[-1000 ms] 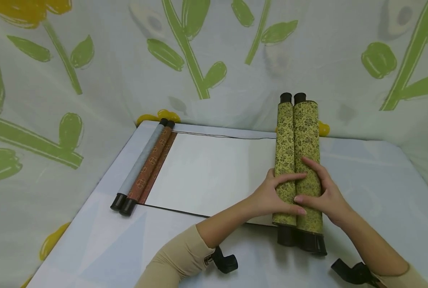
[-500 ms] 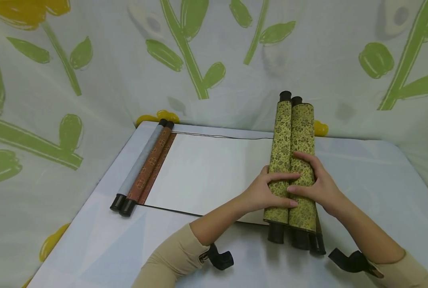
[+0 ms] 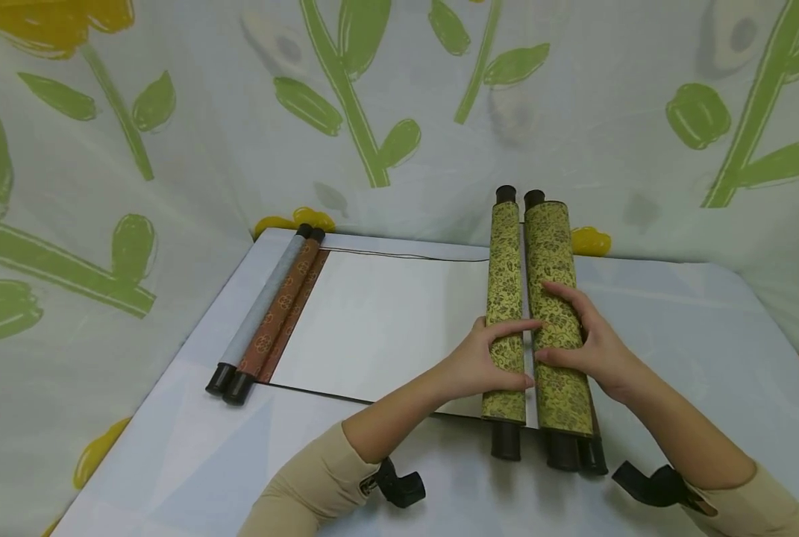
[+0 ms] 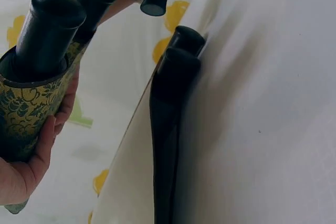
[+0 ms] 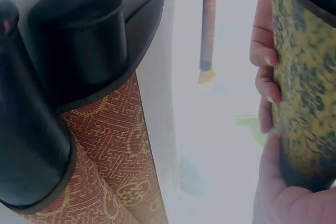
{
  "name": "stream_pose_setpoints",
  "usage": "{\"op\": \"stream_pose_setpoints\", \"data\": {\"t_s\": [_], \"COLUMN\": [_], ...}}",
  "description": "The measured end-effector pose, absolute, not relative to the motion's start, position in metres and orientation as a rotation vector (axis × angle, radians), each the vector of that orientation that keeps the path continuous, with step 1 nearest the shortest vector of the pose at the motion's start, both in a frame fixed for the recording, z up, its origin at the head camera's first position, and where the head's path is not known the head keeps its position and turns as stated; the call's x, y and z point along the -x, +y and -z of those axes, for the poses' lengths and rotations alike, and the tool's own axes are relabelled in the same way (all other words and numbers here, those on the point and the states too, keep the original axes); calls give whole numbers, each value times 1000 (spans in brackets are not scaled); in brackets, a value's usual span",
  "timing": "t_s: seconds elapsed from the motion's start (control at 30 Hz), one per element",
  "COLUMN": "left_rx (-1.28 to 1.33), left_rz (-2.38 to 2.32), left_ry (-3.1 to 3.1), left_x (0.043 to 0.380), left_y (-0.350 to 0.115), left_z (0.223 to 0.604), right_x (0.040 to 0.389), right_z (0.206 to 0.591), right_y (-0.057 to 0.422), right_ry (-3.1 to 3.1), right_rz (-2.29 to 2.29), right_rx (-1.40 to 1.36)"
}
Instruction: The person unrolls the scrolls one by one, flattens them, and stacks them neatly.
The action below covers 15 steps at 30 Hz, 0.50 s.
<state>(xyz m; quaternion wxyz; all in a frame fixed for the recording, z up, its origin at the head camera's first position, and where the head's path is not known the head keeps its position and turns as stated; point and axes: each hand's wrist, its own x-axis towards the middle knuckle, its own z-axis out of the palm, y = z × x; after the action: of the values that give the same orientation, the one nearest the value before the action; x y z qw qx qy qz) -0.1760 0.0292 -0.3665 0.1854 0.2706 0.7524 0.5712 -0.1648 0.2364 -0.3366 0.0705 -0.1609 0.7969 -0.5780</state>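
A hanging scroll in yellow floral brocade has two rolls side by side, tilted and overlapping a white sheet. My left hand [image 3: 476,365] grips the slimmer left roll [image 3: 505,283]. My right hand [image 3: 603,354] grips the thicker right roll [image 3: 553,246], thumb across its top. A narrow pale strip [image 3: 530,373] shows between the rolls. Black knobs [image 3: 506,441] cap their ends. In the right wrist view, red-brown brocade [image 5: 118,145] with black end knobs [image 5: 79,40] lies close by; the head view shows mostly one of its knobs [image 3: 592,456] beneath the right roll.
The white sheet [image 3: 379,321] lies flat on the table [image 3: 681,358], leading left to a red-brown roll [image 3: 281,306] beside a grey-blue roll [image 3: 261,302]. A cloth wall with printed leaves [image 3: 238,149] stands behind. Black curved devices [image 3: 402,488] hang at both wrists.
The left yellow roll has moved left with my left hand, and a pale gap has opened between the rolls. The right roll has shifted slightly left too.
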Motion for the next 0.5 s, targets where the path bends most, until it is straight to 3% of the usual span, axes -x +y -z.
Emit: {"op": "stream_pose_setpoints", "data": {"t_s": [0.5], "left_rx": [-606], "left_rz": [-1763], "left_ry": [2156], "left_x": [180], "left_y": [32], "left_z": [376], "right_x": [169], "right_z": [351], "right_y": [223], "right_ry": [2542], "right_rz": [1692], "right_rx": [148]}}
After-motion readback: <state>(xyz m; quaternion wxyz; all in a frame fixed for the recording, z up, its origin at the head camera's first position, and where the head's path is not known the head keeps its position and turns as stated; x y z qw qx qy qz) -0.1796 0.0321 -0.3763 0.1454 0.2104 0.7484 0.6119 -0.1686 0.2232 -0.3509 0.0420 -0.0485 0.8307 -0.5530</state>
